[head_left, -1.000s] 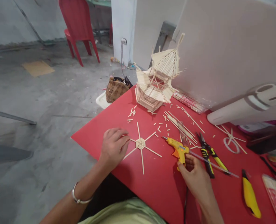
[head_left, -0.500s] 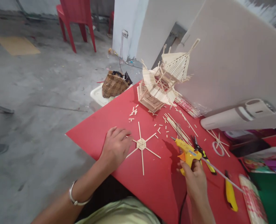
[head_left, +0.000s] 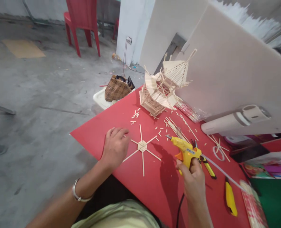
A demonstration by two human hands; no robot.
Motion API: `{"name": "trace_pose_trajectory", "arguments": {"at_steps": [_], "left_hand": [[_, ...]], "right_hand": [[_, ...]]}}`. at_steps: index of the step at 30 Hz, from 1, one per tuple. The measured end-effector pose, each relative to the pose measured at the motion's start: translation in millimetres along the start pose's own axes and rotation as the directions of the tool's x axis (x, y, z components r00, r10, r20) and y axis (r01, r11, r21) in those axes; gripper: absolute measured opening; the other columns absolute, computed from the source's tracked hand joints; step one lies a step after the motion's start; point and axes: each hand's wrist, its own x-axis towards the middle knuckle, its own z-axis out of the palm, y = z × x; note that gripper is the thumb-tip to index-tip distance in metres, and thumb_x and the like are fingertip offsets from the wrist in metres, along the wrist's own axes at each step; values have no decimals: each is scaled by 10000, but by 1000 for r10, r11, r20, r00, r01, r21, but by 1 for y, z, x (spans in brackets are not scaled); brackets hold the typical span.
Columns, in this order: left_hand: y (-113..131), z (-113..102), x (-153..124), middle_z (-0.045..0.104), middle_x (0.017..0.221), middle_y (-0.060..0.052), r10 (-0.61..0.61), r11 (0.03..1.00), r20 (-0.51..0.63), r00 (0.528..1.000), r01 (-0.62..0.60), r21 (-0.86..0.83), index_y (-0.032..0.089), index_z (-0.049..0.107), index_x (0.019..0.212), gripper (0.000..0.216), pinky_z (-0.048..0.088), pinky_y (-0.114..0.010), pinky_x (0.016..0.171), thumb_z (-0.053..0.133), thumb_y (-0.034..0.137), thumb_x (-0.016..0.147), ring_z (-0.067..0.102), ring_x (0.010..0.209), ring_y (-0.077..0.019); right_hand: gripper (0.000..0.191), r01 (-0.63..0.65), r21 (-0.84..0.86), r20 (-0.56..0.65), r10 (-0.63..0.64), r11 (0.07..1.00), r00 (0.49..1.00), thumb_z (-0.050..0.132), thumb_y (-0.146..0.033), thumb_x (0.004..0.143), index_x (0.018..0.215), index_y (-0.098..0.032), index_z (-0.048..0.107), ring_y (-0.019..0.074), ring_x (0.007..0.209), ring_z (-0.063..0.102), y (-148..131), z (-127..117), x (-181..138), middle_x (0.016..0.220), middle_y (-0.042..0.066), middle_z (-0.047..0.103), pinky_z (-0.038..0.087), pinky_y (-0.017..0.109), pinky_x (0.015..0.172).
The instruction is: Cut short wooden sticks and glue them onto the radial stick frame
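Note:
My right hand (head_left: 194, 180) is wrapped round the handle of a yellow hot glue gun (head_left: 184, 148), raised over the red table. Its nozzle points left towards a six-armed wooden stick frame (head_left: 142, 146) with a small hexagonal centre, which lies flat. A clear glue stick (head_left: 222, 171) pokes out of the gun's back. Just left of the frame hovers or rests my left hand (head_left: 116, 145), palm down, its fingers loosely bent and nothing visible in them. The hand covers the tip of one frame arm. Short cut stick pieces (head_left: 135, 114) lie beyond it.
A stick-built pagoda model (head_left: 159, 88) stands at the table's (head_left: 92, 126) far corner. Loose sticks (head_left: 177, 128), yellow-handled pliers (head_left: 209, 167), a yellow cutter (head_left: 230, 198), a roll of tape (head_left: 218, 153) and a white tumbler (head_left: 223, 122) lie to the right. The gun's black cord (head_left: 179, 210) runs down.
The glue gun in my right hand has moved slightly left and up, closer to the frame. My left hand has drawn back a little to the left. The camera view has shifted somewhat.

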Motion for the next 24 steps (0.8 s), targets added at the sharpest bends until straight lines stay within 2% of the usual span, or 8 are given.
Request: {"name": "trace_pose_trajectory", "arguments": {"at_steps": [4,6,10,13,16,20,24], "left_hand": [[3,-6,-1,701,1060,-85,7,998,-54,999,-10,-58,211,708,849,170,424,-448,932,556,142,879,602,1006,-242],[6,-10,-4,702,1041,-77,15,995,-73,997,-22,-93,215,703,864,153,433,-434,927,565,149,875,605,998,-232],[14,-17,-14,698,1000,-69,41,986,-76,996,-52,-161,221,693,862,125,448,-404,896,581,165,871,616,967,-216],[20,-23,-22,698,973,-67,49,984,-88,995,-63,-165,218,687,841,96,448,-394,880,600,186,867,622,950,-213],[23,-27,-30,701,971,-66,89,991,-32,996,-92,-101,220,695,839,52,432,-412,878,659,257,842,618,932,-226],[22,-27,-35,701,1030,-74,125,992,77,989,-123,-20,224,704,828,110,409,-428,885,685,333,832,610,947,-240],[15,-26,-37,705,1049,-71,133,990,86,987,-136,27,229,715,845,118,406,-415,890,628,298,884,611,943,-226]], "right_hand": [[462,2,-20,52,-1,1000,999,692,-511,742,1054,-187,584,151,676,550,4,0,-4,770,-24,628,444,271,662],[489,8,-88,49,-4,996,999,686,-553,737,1045,-186,585,157,657,559,5,0,-7,766,-14,637,446,273,640],[504,-1,-295,-24,-7,956,1000,714,-632,663,892,-201,587,168,582,572,-1,4,-15,674,-13,631,434,273,570],[497,45,-392,-30,-62,919,998,705,-664,648,823,-219,570,180,574,589,-8,5,-16,662,-2,642,424,278,556],[506,120,-442,-16,-142,889,990,696,-670,658,868,-225,576,200,598,605,-12,3,-9,682,11,656,419,288,565],[507,194,-448,-12,-223,873,975,682,-680,673,863,-225,566,195,593,579,-12,-1,5,676,12,642,402,281,563],[440,228,-487,-2,-262,843,965,654,-652,710,801,-235,548,161,546,492,0,-10,10,616,-20,569,359,265,543]]}}
